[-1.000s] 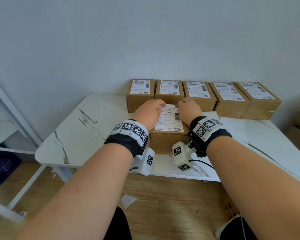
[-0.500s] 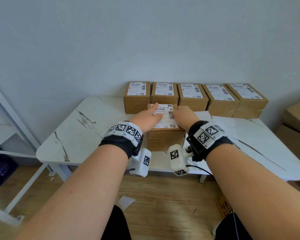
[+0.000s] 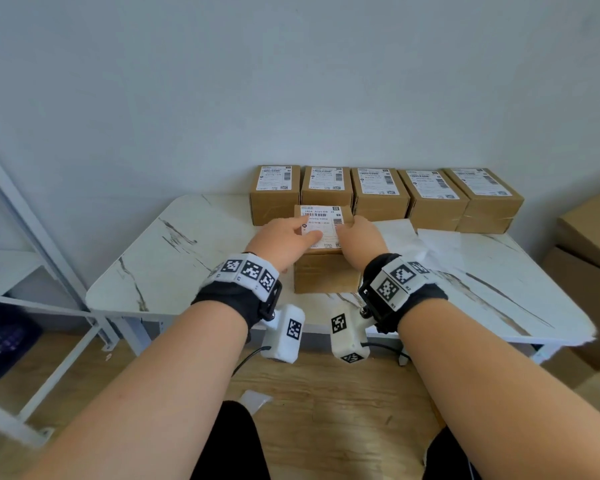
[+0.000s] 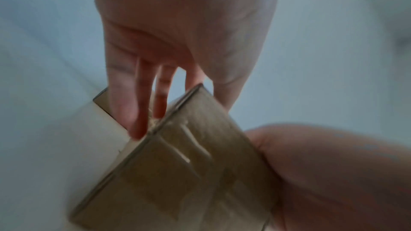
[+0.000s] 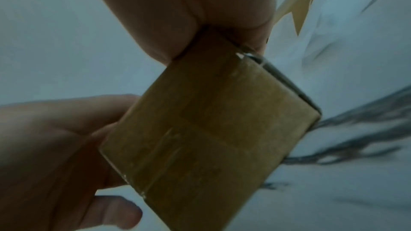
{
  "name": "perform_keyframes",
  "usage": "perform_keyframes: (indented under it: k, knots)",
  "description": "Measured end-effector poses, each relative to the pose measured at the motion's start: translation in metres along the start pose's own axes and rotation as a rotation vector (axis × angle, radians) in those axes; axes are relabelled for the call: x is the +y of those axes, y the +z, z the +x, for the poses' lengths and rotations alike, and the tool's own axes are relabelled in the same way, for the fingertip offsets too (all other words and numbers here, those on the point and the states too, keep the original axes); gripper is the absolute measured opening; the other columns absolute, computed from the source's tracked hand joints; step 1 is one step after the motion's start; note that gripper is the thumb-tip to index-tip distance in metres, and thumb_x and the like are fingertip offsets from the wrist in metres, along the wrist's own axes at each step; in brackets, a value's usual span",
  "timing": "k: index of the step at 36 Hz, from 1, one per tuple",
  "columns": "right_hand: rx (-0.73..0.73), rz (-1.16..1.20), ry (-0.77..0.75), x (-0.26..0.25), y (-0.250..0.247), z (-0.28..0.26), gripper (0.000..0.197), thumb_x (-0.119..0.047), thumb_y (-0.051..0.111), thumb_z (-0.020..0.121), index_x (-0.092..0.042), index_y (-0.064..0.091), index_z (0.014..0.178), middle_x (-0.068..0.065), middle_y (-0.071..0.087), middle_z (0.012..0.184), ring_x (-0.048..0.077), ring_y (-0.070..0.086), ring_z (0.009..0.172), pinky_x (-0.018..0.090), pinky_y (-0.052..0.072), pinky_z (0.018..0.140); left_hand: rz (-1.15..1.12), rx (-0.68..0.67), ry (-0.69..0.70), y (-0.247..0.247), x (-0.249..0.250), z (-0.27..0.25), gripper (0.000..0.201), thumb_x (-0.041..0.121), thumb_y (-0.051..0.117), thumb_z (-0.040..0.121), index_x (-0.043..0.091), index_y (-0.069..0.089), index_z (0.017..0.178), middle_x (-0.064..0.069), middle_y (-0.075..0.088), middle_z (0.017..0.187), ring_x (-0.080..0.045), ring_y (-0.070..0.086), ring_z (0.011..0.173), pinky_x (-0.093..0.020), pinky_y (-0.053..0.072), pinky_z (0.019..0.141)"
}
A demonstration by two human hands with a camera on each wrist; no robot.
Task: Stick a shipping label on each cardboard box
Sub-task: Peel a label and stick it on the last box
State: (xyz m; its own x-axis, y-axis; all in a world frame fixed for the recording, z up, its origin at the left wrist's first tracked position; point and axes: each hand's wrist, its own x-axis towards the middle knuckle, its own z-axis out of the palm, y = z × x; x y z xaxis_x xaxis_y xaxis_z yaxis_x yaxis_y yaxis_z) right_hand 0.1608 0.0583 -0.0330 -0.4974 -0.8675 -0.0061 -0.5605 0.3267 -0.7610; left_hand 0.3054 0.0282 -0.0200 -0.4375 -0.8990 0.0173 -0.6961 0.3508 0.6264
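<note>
Marble table: hands slid back on label; box unmoved.

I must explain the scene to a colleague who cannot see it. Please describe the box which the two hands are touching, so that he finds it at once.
On the white marble-pattern table, five labelled cardboard boxes stand in a row against the wall. The box being labelled sits alone in front of that row, nearer the person. Only it has a left hand and a right hand on its label.

White marble-look table against a pale wall. Wood floor underneath, white shelf frame off to the left, loose backing paper lying on the tabletop.
</note>
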Motion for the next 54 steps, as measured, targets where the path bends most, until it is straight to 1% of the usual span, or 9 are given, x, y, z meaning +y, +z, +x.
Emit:
perform_keyframes:
  k: [5, 11, 20, 29, 34, 39, 45, 48, 54]
  knots:
    - [0.011, 0.063, 0.07, 0.001, -0.006, -0.006, 0.039, -0.032, 0.047, 0.096, -0.004, 0.053, 0.122, 0.012, 0.061, 0.115, 0.028, 0.058, 0.103, 0.038, 0.049, 0.087, -0.146, -0.166, -0.033, -0.005, -0.004, -0.015, 0.066, 0.049, 0.046, 0.095, 0.039, 0.013, 0.151, 0.006, 0.039, 0.146, -0.017, 0.057, 0.099, -0.036, 0.058, 0.079]
    - [-0.109, 0.081, 0.006, 0.006, -0.014, -0.018, 0.049, -0.044, 0.062, 0.088, -0.011, 0.057, 0.124, 0.002, 0.064, 0.114, 0.02, 0.06, 0.101, 0.026, 0.048, 0.073, -0.142, -0.171, -0.013, 0.002, -0.006, -0.02, 0.062, 0.051, 0.036, 0.097, 0.042, 0.005, 0.151, 0.009, 0.033, 0.152, -0.02, 0.049, 0.117, -0.039, 0.055, 0.084]
    - [-0.108, 0.127, 0.005, 0.004, -0.014, -0.037, 0.035, -0.016, 0.046, 0.097, 0.0, 0.053, 0.127, 0.019, 0.059, 0.125, 0.035, 0.057, 0.114, 0.039, 0.046, 0.089, -0.175, -0.125, -0.05, 0.009, -0.006, -0.021, 0.066, 0.047, 0.032, 0.099, 0.036, -0.006, 0.152, 0.005, 0.03, 0.154, -0.028, 0.05, 0.123, -0.043, 0.059, 0.078]
    - [-0.047, 0.159, -0.065, -0.008, -0.009, -0.04, 0.048, -0.032, 0.056, 0.092, -0.017, 0.047, 0.137, 0.0, 0.052, 0.126, 0.017, 0.051, 0.101, 0.031, 0.047, 0.09, -0.162, 0.229, -0.04, 0.008, -0.027, -0.023, 0.045, 0.05, 0.037, 0.096, 0.02, 0.052, 0.126, -0.001, 0.063, 0.115, -0.02, 0.062, 0.091, -0.043, 0.057, 0.079]
    - [-0.041, 0.256, -0.17, -0.042, 0.005, -0.039, 0.062, -0.033, 0.065, 0.086, -0.02, 0.041, 0.142, 0.001, 0.048, 0.135, 0.016, 0.052, 0.108, 0.033, 0.047, 0.095, -0.188, 0.465, 0.012, -0.015, -0.037, -0.023, 0.041, 0.044, 0.035, 0.099, 0.022, 0.053, 0.127, 0.006, 0.059, 0.115, -0.015, 0.055, 0.094, -0.031, 0.046, 0.076]
    - [-0.053, 0.386, -0.236, -0.076, 0.024, -0.032, 0.055, -0.023, 0.073, 0.083, -0.011, 0.042, 0.127, -0.005, 0.056, 0.105, 0.004, 0.055, 0.085, 0.016, 0.043, 0.064, -0.224, 0.621, 0.017, -0.047, -0.056, -0.007, 0.041, 0.049, 0.036, 0.094, 0.031, 0.052, 0.127, 0.004, 0.058, 0.123, -0.015, 0.057, 0.101, -0.038, 0.051, 0.085]
    - [-0.124, 0.332, -0.34, -0.109, 0.052, -0.015, 0.039, -0.014, 0.069, 0.083, -0.016, 0.046, 0.114, -0.011, 0.055, 0.095, 0.011, 0.06, 0.088, 0.029, 0.053, 0.076, -0.265, 0.684, -0.078, -0.082, -0.079, 0.006, 0.042, 0.047, 0.042, 0.092, 0.028, 0.047, 0.128, 0.005, 0.057, 0.127, -0.017, 0.057, 0.106, -0.04, 0.05, 0.091]
    - [-0.124, 0.289, -0.367, -0.125, 0.068, -0.004, 0.032, -0.014, 0.062, 0.086, -0.015, 0.049, 0.115, -0.004, 0.061, 0.104, 0.018, 0.062, 0.097, 0.038, 0.056, 0.081, -0.288, 0.69, -0.147, -0.095, -0.089, 0.016, 0.041, 0.043, 0.047, 0.094, 0.021, 0.043, 0.128, 0.002, 0.057, 0.128, -0.017, 0.056, 0.1, -0.031, 0.046, 0.078]
    - [-0.056, 0.092, -0.409, -0.149, 0.098, 0.028, 0.024, -0.014, 0.052, 0.09, -0.009, 0.062, 0.112, 0.006, 0.064, 0.108, 0.023, 0.061, 0.095, 0.031, 0.05, 0.075, -0.294, 0.616, -0.213, -0.11, -0.112, 0.051, 0.043, 0.042, 0.046, 0.094, 0.016, 0.043, 0.128, -0.002, 0.056, 0.128, -0.022, 0.057, 0.103, -0.034, 0.046, 0.083]
